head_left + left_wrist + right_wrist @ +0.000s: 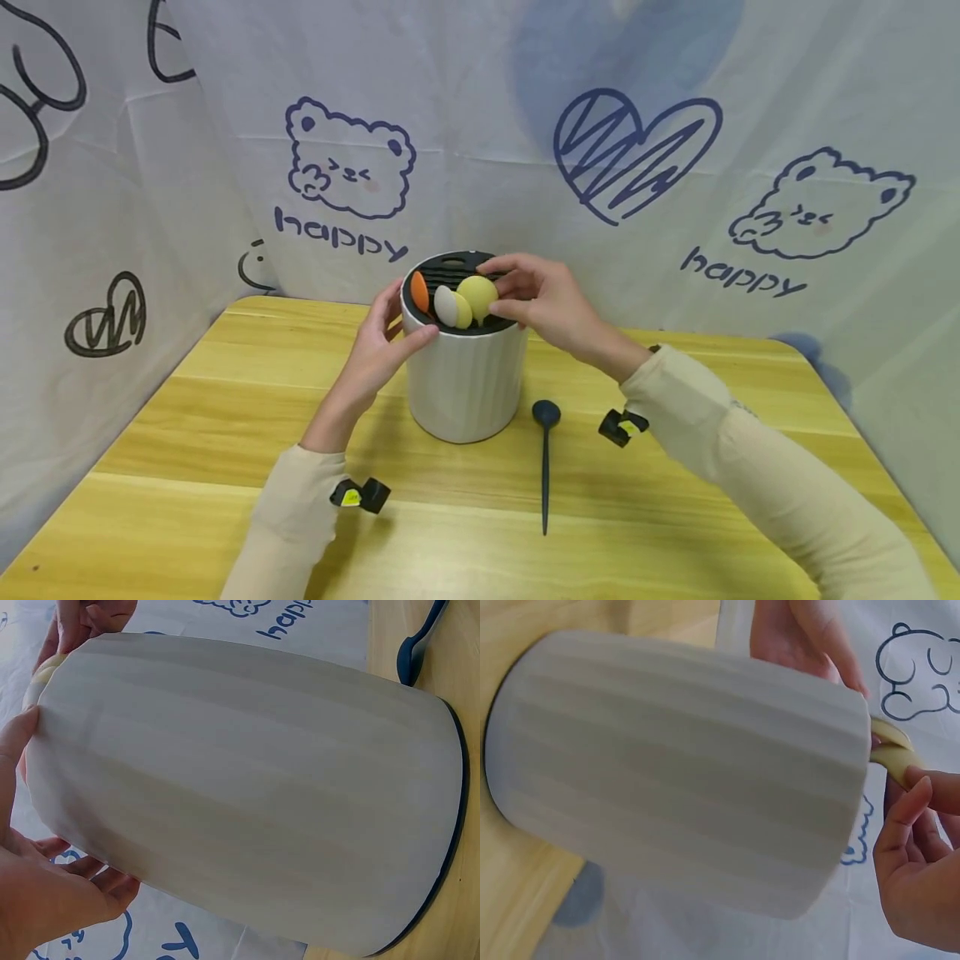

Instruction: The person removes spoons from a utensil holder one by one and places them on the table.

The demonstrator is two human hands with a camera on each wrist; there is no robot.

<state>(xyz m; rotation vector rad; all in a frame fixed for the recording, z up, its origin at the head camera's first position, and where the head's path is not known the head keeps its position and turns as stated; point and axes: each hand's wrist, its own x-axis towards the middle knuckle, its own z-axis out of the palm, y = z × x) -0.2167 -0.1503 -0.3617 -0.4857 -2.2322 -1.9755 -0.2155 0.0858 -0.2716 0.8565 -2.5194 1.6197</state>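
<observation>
Two hands are at work in the head view, each in one cream sleeve. From left to right, first comes the left hand [378, 342]. Its forearm goes up from the bottom edge, the thumb is laid at the rim, and the fingers bend around the wall of one white container [465, 392], so this hand grips it.

The container stands between the two hands on one wooden table [435, 546]. It has one black slotted top [435, 265], from which four rounded utensil heads stick out. I count them from the left hand toward the right hand: one orange head [420, 292], one white head [445, 306], one smaller yellow head [465, 312], partly covered by the white one, and one larger yellow head [477, 297].

The right hand [551, 304] comes from the lower right, its forearm slanting inward above the table. The thumb and forefinger pinch the larger yellow head, and the other fingers are bent behind. Below this hand, between the two forearms, lies one dark spoon [545, 458], its bowl toward the container and its handle toward the person.
</observation>
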